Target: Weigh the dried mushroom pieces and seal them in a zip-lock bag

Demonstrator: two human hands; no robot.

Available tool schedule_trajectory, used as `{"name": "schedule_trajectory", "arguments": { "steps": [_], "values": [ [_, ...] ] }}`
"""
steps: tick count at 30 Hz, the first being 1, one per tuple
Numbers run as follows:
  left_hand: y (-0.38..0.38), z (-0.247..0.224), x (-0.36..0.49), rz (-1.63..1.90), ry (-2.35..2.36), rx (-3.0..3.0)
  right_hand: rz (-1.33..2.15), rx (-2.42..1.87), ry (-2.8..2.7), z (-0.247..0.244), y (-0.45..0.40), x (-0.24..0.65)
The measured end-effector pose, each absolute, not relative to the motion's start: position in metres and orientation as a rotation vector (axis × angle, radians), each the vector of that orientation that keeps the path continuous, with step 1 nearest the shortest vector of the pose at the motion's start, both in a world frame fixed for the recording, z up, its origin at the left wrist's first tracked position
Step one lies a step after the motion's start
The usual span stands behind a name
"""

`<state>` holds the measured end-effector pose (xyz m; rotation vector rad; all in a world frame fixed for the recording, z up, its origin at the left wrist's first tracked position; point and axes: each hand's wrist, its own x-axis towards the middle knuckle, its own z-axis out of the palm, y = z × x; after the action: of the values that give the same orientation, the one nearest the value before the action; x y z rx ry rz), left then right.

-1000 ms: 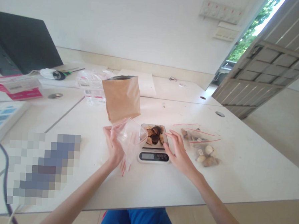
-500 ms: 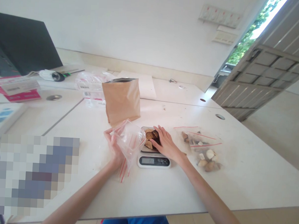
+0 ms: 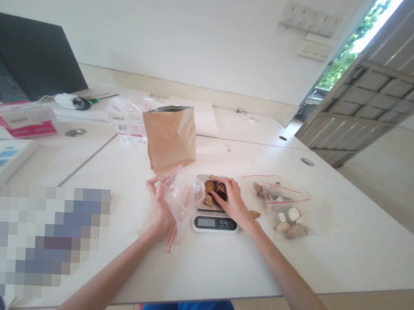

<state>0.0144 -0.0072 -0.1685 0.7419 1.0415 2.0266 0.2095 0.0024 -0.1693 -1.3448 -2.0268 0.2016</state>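
My left hand [image 3: 161,206] grips a clear zip bag [image 3: 182,190], its mouth spread open toward the scale. On the small white digital scale [image 3: 196,223], several dried brown pieces [image 3: 209,187] lie on the platform; their exact kind is not clear. My right hand [image 3: 233,200] has its fingers and thumb curled round some of these pieces at the platform's right side. Under my left wrist are more zip bags [image 3: 171,238] with red seals. One loose brown piece [image 3: 255,214] rests on the table just beside my right wrist.
A brown paper pouch [image 3: 169,137] stands open behind the bag. Filled zip bags [image 3: 292,222] with labels lie at right. Pink and white boxes [image 3: 31,120], a white camera-like device [image 3: 71,101] and a black monitor [image 3: 38,58] are at left. The table's front edge [image 3: 199,299] is near me.
My right hand's fingers have drawn in from lying spread over the brown pieces to closing round some of them. The left hand and zip bag have barely moved.
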Motion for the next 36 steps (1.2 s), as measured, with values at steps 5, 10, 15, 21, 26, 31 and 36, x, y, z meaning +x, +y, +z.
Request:
{"name": "schedule_trajectory", "arguments": {
  "steps": [5, 10, 15, 21, 26, 31, 36],
  "values": [
    [-0.012, -0.164, 0.015, 1.999, 1.043, 0.746, 0.212, -1.25, -2.019, -0.172, 0.004, 0.211],
    [-0.012, -0.167, 0.014, 2.005, 1.099, 0.767, 0.282, -1.181, -2.064, -0.17, 0.004, 0.213],
    [-0.011, -0.174, 0.013, 2.001, 1.082, 0.799, 0.336, -1.123, -1.972, -0.166, 0.004, 0.212],
    [-0.009, -0.186, 0.012, 2.001, 1.119, 0.849, 0.46, -1.159, -1.574, -0.16, 0.011, 0.21],
    [-0.006, -0.193, 0.01, 1.999, 1.12, 0.889, 0.494, -1.173, -1.493, -0.161, 0.018, 0.209],
    [-0.007, -0.191, 0.01, 1.995, 1.143, 0.907, 0.559, -1.178, -1.39, -0.145, 0.021, 0.201],
    [-0.007, -0.19, 0.01, 1.984, 1.149, 0.919, 1.066, -0.985, -1.078, -0.099, 0.016, 0.161]
  ]
}}
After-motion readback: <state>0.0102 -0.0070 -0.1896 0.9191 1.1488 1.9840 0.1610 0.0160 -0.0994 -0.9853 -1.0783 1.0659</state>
